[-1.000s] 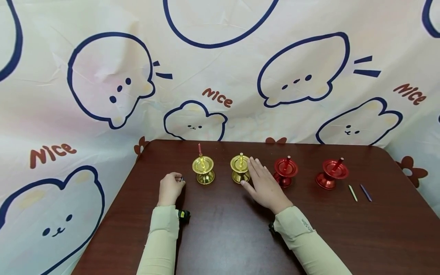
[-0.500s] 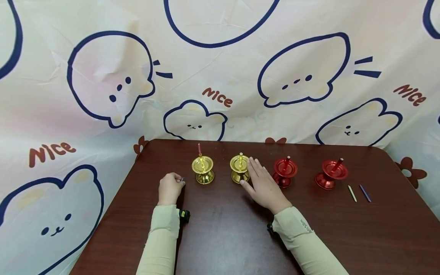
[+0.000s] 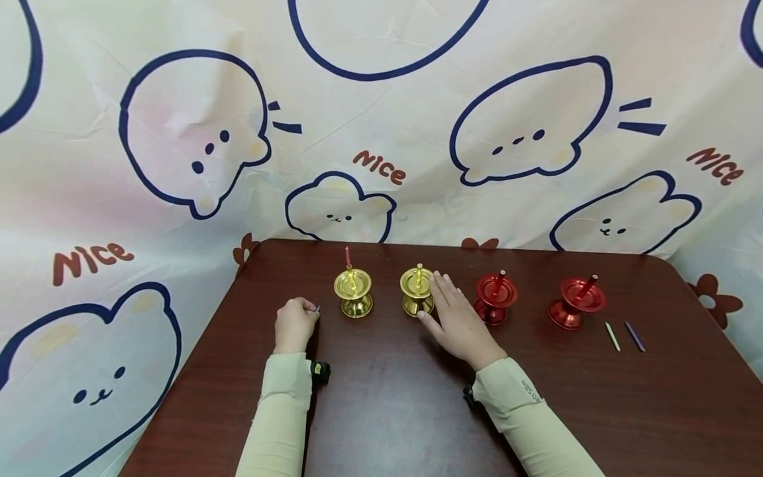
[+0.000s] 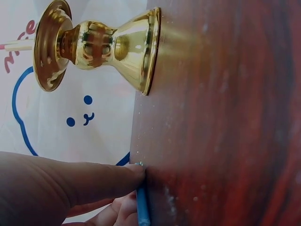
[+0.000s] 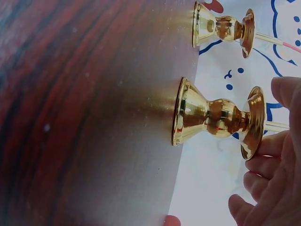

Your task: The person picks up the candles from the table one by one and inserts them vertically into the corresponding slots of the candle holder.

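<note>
Two pale green sleeves [image 3: 280, 411] reach over a dark brown wooden table [image 3: 381, 424], a small black device [image 3: 320, 373] at the left wrist. Well over to the right, a light green candle [image 3: 612, 337] and a purple candle [image 3: 634, 337] lie flat, just beside each other. The left hand [image 3: 295, 326] pinches a small blue candle [image 4: 143, 209] between thumb and forefinger, low by the tabletop; whether the candle touches the wood I cannot tell. The right hand [image 3: 457, 324] is flat, its fingers straight and close together, the thumb apart, fingertips at the dish rim of a gold candlestick [image 3: 415, 286]; how firmly they press cannot be told. Nearest the left hand, another gold candlestick [image 3: 356, 306] stands upright, bearing a slim pinkish-red candle [image 3: 348, 257]. Just right of the right hand stands a red candlestick [image 3: 492, 312], and farther right a second red candlestick [image 3: 565, 315]. Behind the table's far edge hangs a pale cloth [image 3: 411, 40] printed with blue-outlined cartoon animals, brown flowers and the word "Nice"
</note>
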Motion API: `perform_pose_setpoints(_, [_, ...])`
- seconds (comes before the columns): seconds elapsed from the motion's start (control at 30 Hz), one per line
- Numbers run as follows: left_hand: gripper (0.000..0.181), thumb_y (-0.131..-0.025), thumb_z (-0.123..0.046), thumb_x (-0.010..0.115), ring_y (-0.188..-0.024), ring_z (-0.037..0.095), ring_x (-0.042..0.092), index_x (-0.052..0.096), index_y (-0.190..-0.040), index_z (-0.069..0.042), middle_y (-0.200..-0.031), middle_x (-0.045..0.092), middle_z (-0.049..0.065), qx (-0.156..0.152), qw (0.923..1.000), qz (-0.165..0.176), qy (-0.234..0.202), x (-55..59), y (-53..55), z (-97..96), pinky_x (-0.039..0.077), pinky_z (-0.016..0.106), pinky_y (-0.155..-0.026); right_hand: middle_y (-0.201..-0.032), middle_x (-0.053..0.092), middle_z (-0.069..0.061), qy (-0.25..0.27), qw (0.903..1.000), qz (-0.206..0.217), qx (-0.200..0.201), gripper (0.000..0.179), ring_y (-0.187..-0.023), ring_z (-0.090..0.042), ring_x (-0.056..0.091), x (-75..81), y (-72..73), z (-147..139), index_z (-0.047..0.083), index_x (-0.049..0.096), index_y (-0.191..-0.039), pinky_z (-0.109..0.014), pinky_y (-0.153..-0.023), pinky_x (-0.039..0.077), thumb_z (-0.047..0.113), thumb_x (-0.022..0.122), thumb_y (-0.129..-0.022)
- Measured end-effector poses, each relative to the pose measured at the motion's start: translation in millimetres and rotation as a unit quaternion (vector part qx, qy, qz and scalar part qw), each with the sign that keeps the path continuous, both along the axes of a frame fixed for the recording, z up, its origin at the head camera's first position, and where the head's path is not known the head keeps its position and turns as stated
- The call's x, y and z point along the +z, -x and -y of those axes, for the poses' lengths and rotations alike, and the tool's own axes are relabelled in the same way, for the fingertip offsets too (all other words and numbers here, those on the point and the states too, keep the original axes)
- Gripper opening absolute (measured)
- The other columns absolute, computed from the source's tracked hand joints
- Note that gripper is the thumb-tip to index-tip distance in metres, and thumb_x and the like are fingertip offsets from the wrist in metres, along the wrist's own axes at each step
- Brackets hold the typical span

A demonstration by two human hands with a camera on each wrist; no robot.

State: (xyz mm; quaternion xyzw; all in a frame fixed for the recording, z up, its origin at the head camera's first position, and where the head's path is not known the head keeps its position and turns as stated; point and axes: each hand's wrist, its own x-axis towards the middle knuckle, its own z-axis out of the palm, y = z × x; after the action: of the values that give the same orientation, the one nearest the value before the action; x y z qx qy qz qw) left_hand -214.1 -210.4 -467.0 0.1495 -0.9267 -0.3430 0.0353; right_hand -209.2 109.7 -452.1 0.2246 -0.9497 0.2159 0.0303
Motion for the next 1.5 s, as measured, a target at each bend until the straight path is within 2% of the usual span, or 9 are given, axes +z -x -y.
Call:
perform_pose_setpoints(0.3, [0.01, -0.095, -0.004, 0.065, -0.072, 0.027, 0.064, 0.072, -0.096, 0.004, -0.092, 0.071, 0.018, -0.008, 0.9999, 0.005, 0.009, -1.5, 0.8, -0.1, 0.052, 0.038, -0.063, -0.166, 0.021, -0.019, -0.005, 1.0, 0.003, 0.002, 0.074, -0.155, -0.034, 0.014, 0.0, 0.9, -1.0, -0.001, 0.026, -0.159, -0.052, -0.122, 0.019, 0.041, 0.054, -0.105])
perform_pose_setpoints(0.63, [0.018, -0.095, -0.005, 0.06, -0.081, 0.031, 0.066, 0.07, -0.105, 0.006, -0.096, 0.071, 0.018, -0.014, 0.9998, -0.004, 0.016, 0.0, -0.7, -0.9, 0.055, 0.044, -0.072, -0.166, 0.022, -0.019, -0.007, 1.0, 0.001, 0.003, 0.072, -0.154, -0.034, 0.016, 1.1, 1.5, -0.7, -0.002, 0.028, -0.158, -0.052, -0.122, 0.02, 0.04, 0.054, -0.105])
perform_pose_setpoints(0.9, [0.016, -0.097, -0.007, 0.057, -0.084, 0.032, 0.064, 0.065, -0.106, 0.004, -0.098, 0.068, 0.018, -0.018, 0.9993, -0.015, -0.03, 2.5, -0.2, 0.7, 0.053, 0.044, -0.073, -0.166, 0.021, -0.02, -0.007, 1.0, -0.005, 0.004, 0.073, -0.154, -0.034, 0.016, -0.3, 2.0, -1.3, -0.003, 0.028, -0.158, -0.052, -0.122, 0.021, 0.041, 0.053, -0.105])
perform_pose_setpoints(1.17, [0.021, -0.097, -0.01, 0.056, -0.076, 0.026, 0.067, 0.065, -0.111, 0.002, -0.097, 0.071, 0.017, -0.017, 0.9966, -0.013, -0.079, 3.2, 1.8, 3.8, 0.053, 0.038, -0.07, -0.166, 0.022, -0.02, -0.005, 1.0, -0.003, 0.003, 0.073, -0.154, -0.034, 0.015, -1.2, 2.3, -0.9, -0.003, 0.029, -0.157, -0.052, -0.121, 0.021, 0.039, 0.056, -0.104])
perform_pose_setpoints(1.33, [0.025, -0.099, -0.013, 0.056, -0.079, 0.026, 0.066, 0.067, -0.115, 0.002, -0.093, 0.073, 0.014, -0.01, 0.994, -0.028, -0.105, 3.7, 4.0, 6.4, 0.047, 0.033, -0.066, -0.166, 0.022, -0.02, -0.004, 1.0, -0.004, 0.002, 0.074, -0.154, -0.035, 0.016, -1.7, 2.0, -0.8, -0.003, 0.028, -0.157, -0.052, -0.122, 0.021, 0.039, 0.057, -0.104])
perform_pose_setpoints(1.5, [0.027, -0.102, -0.015, 0.056, -0.083, 0.023, 0.068, 0.068, -0.119, 0.002, -0.098, 0.075, 0.014, -0.007, 0.9886, -0.038, -0.145, 8.4, 5.1, 6.8, 0.048, 0.027, -0.066, -0.165, 0.022, -0.021, -0.003, 0.9998, -0.016, 0.006, 0.074, -0.154, -0.036, 0.017, -2.5, 2.0, -0.8, -0.004, 0.029, -0.157, -0.052, -0.121, 0.022, 0.039, 0.056, -0.104])
